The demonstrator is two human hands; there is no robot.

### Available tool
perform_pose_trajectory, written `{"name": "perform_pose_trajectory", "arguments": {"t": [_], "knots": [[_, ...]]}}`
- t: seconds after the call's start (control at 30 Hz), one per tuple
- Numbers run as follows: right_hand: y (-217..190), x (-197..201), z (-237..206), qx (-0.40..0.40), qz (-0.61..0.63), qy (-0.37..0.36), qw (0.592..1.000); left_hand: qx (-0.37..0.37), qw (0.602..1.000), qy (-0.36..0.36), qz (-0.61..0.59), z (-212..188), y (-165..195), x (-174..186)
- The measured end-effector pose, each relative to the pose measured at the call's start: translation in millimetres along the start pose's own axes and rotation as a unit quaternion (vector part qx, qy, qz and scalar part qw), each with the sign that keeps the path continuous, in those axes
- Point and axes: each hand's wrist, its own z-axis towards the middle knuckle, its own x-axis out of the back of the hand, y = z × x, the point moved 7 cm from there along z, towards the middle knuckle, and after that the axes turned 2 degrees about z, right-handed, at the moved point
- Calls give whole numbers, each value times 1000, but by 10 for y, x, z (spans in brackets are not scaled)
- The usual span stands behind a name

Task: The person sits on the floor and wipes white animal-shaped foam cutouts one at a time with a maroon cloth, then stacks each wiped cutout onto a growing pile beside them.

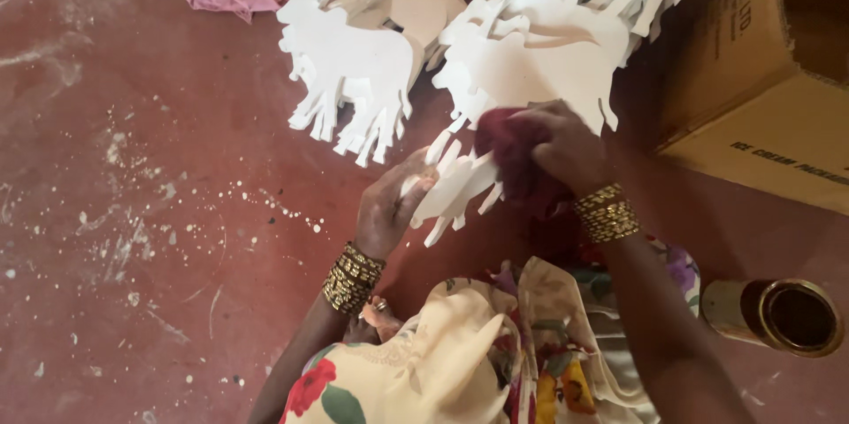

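My left hand (389, 207) grips white cutout (455, 190); right hand (562, 145) clutches maroon rag (513, 154). Risk: hard rubbing may snap thin legs.

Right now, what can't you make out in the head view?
- White cutout: middle covered by dark red cloth and right hand.
- Left hand: fingertips behind the cutout.
- Cardboard box: cut off by the right edge.
- Tin can: inside too dark.
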Motion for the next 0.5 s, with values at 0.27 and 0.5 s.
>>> {"name": "perform_pose_trajectory", "arguments": {"t": [0.27,0.5], "knots": [[347,-29,-546,-170,202,65,962,206,972,-31,-110,-94,-586,-103],[-126,-959,-506,7,206,60,977,246,943,-64,-216,-149,-733,-205]]}}
